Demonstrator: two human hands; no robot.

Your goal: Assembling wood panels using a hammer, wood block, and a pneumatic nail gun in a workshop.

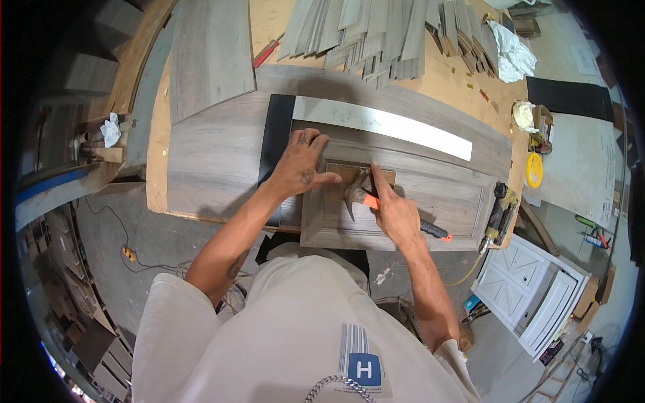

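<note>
A grey wood-grain framed panel (447, 195) lies on the table in front of me, with a small brown wood block (344, 172) on it. My left hand (299, 164) rests by the panel's left end, fingers bent forward and thumb stretched toward the block. My right hand (398, 215) is closed around a claw hammer (369, 201) with an orange and black handle; its index finger extends to the block. The hammer's metal head lies over the block. A black strip (274, 138) runs beside my left hand, and a white strip (383, 124) lies beyond the panel.
A yellow and black air nailer (498, 213) with a hose stands at the panel's right end. Many grey slats (376, 33) are piled at the back, near a red-handled tool (267, 54). A large grey board (211, 54) lies back left. A white cabinet (521, 285) stands at right.
</note>
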